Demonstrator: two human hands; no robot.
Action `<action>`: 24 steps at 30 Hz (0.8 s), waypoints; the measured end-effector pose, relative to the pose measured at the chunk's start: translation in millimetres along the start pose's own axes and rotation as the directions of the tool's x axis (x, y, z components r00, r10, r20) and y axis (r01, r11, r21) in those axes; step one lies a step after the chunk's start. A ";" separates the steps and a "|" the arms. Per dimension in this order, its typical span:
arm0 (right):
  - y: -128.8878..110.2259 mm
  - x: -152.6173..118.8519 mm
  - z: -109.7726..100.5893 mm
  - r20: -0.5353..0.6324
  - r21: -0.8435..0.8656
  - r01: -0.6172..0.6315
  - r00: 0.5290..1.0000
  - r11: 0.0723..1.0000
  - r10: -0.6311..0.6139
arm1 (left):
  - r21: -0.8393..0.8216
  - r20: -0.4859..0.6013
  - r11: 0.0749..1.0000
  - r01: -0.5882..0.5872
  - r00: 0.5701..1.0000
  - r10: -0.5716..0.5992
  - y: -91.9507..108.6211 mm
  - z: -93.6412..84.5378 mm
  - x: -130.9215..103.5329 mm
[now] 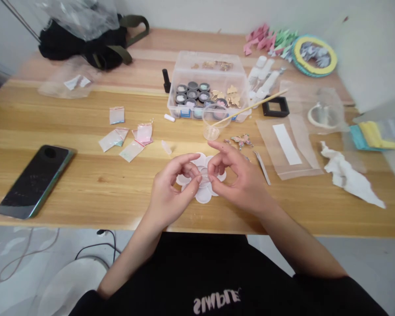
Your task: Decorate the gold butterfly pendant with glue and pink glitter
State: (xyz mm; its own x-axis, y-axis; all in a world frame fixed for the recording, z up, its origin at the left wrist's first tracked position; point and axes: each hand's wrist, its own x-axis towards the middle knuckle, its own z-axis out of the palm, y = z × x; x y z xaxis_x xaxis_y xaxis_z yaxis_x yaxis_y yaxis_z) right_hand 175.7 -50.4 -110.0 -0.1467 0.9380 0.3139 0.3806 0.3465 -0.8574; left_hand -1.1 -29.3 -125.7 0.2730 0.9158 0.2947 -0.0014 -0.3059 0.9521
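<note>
My left hand (171,186) and my right hand (242,182) are close together over a white flower-shaped palette (203,195). Thumb and fingers are pinched on each side; what lies between the fingertips is too small and pale to make out. Just beyond my right hand are a butterfly charm (242,141) with coloured wings and a pair of tweezers (262,168). A clear plastic cup (210,131) stands past my fingers with a wooden stick (250,106) leaning in it. A small translucent tip (166,147) lies beyond my left hand.
A clear compartment box (208,79) holds small black pots and gold pieces. Little zip bags (131,150) and a phone (34,182) lie left. To the right are a black square frame (275,106), a plastic sleeve (288,151) and a crumpled tissue (350,177). A black bag (82,41) sits back left.
</note>
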 end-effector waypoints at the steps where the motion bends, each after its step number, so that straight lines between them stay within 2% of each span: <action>1: 0.3 0.2 0.0 0.001 -0.004 -0.003 1.000 1.000 0.003 | 0.001 -0.005 1.000 0.003 1.000 -0.003 0.2 0.0 0.2; 10: 1.3 0.0 -0.8 -0.029 0.000 0.005 1.000 1.000 -0.005 | 0.016 -0.035 1.000 0.025 0.999 -0.025 1.7 0.0 1.9; 24: 0.0 2.4 -3.3 -0.012 0.040 -0.085 0.996 0.996 0.086 | -0.026 -0.059 0.998 0.062 0.996 -0.063 3.6 -2.7 3.1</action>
State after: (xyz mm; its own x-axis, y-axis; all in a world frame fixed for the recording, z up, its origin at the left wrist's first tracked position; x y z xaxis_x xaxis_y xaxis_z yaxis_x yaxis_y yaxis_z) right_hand 178.4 -48.2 -107.9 -0.1024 0.9642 0.2444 0.3548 0.2650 -0.8966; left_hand -2.8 -26.8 -121.2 0.2150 0.9471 0.2383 -0.0091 -0.2421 0.9702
